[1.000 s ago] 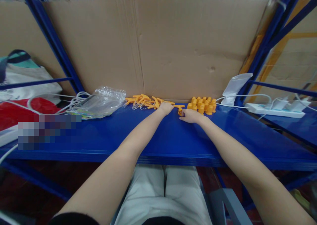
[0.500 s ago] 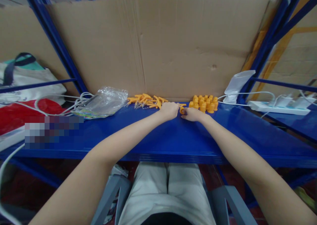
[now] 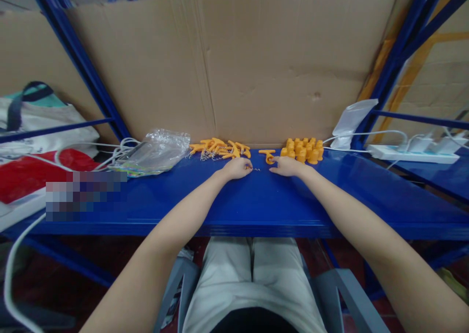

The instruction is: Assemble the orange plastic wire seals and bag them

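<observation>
We find the left hand [image 3: 238, 168] pinched closed on a thin spiral [image 3: 257, 169], its long axis pointing toward the right hand [image 3: 287, 166], whose parted thumb and finger sit nearer, touching the orange T-shaped piece [image 3: 269, 153] (grip: we cannot tell).

So the left hand [image 3: 237, 168] has a little metal spiral [image 3: 257, 169] poking out, right hand [image 3: 287, 166] is at an orange T-shaped piece [image 3: 269, 153].
</observation>
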`<state>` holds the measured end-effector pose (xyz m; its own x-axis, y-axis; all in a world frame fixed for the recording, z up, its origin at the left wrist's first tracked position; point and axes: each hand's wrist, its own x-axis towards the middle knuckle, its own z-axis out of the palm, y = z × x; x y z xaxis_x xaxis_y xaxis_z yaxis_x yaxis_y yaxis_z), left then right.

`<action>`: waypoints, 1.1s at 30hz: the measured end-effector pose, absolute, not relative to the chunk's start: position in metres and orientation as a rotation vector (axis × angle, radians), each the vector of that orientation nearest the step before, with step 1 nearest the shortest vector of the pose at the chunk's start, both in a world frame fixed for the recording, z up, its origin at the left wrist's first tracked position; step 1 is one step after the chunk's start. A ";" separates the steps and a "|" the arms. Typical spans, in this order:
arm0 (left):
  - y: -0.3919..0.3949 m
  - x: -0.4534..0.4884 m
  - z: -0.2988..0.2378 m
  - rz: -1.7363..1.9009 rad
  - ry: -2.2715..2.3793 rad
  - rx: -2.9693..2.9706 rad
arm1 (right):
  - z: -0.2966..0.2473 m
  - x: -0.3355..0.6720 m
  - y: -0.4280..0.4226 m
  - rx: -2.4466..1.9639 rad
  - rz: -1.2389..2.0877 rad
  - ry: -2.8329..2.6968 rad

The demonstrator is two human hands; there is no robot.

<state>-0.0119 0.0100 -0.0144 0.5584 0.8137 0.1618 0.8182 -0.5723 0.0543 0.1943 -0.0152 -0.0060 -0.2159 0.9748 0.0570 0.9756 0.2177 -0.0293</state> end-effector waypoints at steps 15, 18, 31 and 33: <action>0.006 -0.014 -0.009 -0.147 -1.407 -2.782 | 0.007 0.213 -0.021 -2.090 -0.239 -2.059; 0.004 -0.014 -0.008 -0.140 -1.418 -2.786 | -0.001 0.220 -0.011 -2.134 -0.121 -2.244; 0.007 -0.014 -0.010 -0.168 -1.391 -2.789 | -0.008 0.218 -0.009 -2.148 -0.168 -2.249; 0.009 -0.014 -0.012 -0.201 -1.385 -2.785 | -0.008 0.215 -0.010 -2.155 -0.181 -2.257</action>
